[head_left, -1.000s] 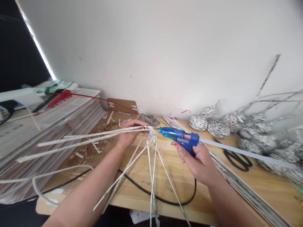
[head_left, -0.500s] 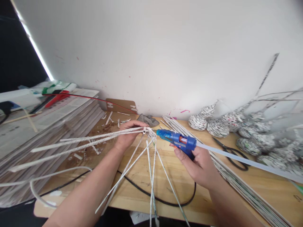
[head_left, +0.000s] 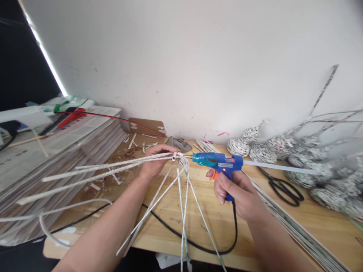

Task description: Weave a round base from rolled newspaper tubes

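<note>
My left hand (head_left: 154, 162) is closed around the woven knot of a rolled-paper piece (head_left: 183, 161), held above the table. Long white paper tubes (head_left: 113, 170) stick out from it to the left, and several more hang down and fan out below. In my right hand (head_left: 238, 190) is a blue hot glue gun (head_left: 221, 162) with an orange trigger and a small red light. Its nozzle points left, at or very near the knot; whether it touches I cannot tell. A long clear glue stick (head_left: 280, 166) juts from the gun's back.
Black scissors (head_left: 283, 189) lie on the wooden table (head_left: 210, 215) at right. Several woven paper forms (head_left: 263, 152) stand behind them. A bundle of paper tubes (head_left: 295, 230) runs along the right. Stacked newspapers (head_left: 99, 132) fill the left. The gun's black cord (head_left: 198, 247) loops in front.
The glue gun in my right hand has turned more level and shifted slightly right, its glue stick now less slanted. My left hand still grips the paper piece in nearly the same spot.
</note>
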Demonstrator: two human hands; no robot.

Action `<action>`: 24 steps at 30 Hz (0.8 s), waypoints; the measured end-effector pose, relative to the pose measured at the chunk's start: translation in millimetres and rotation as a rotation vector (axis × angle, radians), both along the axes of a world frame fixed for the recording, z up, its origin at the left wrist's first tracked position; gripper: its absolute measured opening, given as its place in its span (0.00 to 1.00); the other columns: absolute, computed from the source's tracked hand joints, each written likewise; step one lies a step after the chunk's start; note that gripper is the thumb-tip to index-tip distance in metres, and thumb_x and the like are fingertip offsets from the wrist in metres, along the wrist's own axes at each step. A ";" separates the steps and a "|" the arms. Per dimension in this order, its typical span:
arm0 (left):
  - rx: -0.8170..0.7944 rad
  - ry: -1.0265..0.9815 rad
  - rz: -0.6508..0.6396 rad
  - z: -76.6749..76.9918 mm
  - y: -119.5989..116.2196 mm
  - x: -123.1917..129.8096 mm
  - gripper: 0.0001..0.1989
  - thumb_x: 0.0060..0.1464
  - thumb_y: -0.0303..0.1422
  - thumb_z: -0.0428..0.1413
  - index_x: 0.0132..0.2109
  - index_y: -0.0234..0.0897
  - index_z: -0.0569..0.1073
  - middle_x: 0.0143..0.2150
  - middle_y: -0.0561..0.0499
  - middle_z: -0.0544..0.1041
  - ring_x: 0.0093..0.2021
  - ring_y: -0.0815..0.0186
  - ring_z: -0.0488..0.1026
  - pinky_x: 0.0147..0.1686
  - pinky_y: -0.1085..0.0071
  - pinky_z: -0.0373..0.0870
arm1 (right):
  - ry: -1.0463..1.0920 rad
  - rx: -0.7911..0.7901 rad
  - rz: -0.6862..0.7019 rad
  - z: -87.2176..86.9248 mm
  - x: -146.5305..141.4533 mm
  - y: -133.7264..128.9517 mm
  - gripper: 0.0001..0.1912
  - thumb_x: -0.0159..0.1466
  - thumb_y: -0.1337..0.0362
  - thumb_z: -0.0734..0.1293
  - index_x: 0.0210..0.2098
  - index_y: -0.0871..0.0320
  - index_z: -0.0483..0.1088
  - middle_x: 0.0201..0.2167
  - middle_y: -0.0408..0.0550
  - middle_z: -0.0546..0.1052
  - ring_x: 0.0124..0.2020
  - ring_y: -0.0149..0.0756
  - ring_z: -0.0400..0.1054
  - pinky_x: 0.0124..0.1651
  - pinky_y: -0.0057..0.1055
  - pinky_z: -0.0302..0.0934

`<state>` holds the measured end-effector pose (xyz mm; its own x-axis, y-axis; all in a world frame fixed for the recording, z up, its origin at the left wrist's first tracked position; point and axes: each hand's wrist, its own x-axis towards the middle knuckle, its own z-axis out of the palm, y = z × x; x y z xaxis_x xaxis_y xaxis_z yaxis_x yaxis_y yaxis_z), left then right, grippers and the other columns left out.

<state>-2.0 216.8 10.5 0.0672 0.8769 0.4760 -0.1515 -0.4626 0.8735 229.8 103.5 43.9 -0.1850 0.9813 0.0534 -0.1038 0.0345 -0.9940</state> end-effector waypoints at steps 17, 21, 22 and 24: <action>0.048 -0.028 -0.014 -3.7 3.1 -2.2 0.06 0.46 0.31 0.66 0.33 0.35 0.80 0.35 0.45 0.82 0.36 0.61 0.79 0.37 0.67 0.77 | 0.184 -0.236 -0.014 1.9 -4.4 6.6 0.18 0.61 0.49 0.67 0.37 0.60 0.70 0.17 0.37 0.60 0.14 0.23 0.55 0.16 0.22 0.39; 0.045 -0.031 -0.021 -3.3 3.0 -2.4 0.06 0.46 0.31 0.66 0.34 0.35 0.79 0.35 0.46 0.82 0.36 0.61 0.79 0.38 0.67 0.77 | 0.072 -0.118 -0.054 2.5 -2.2 4.3 0.17 0.62 0.50 0.67 0.38 0.60 0.70 0.17 0.38 0.62 0.17 0.25 0.57 0.18 0.23 0.47; 0.049 -0.025 -0.024 -2.7 2.7 -2.5 0.06 0.46 0.31 0.66 0.34 0.35 0.80 0.35 0.46 0.82 0.36 0.61 0.79 0.38 0.67 0.77 | 0.036 -0.082 -0.060 2.4 -1.8 3.5 0.17 0.63 0.50 0.66 0.38 0.60 0.70 0.18 0.38 0.62 0.18 0.25 0.58 0.20 0.24 0.50; 0.065 -0.007 -0.031 -1.5 2.0 -2.9 0.06 0.46 0.31 0.66 0.34 0.35 0.80 0.35 0.46 0.82 0.36 0.61 0.79 0.38 0.67 0.77 | -0.050 -0.019 -0.070 2.0 -1.4 2.2 0.17 0.64 0.51 0.66 0.39 0.59 0.70 0.18 0.38 0.63 0.19 0.26 0.59 0.22 0.26 0.54</action>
<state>-4.9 218.7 9.0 0.0903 0.8416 0.5325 -0.1723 -0.5134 0.8407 228.4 105.7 45.9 -0.1176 0.9927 0.0270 -0.0525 0.0210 -0.9984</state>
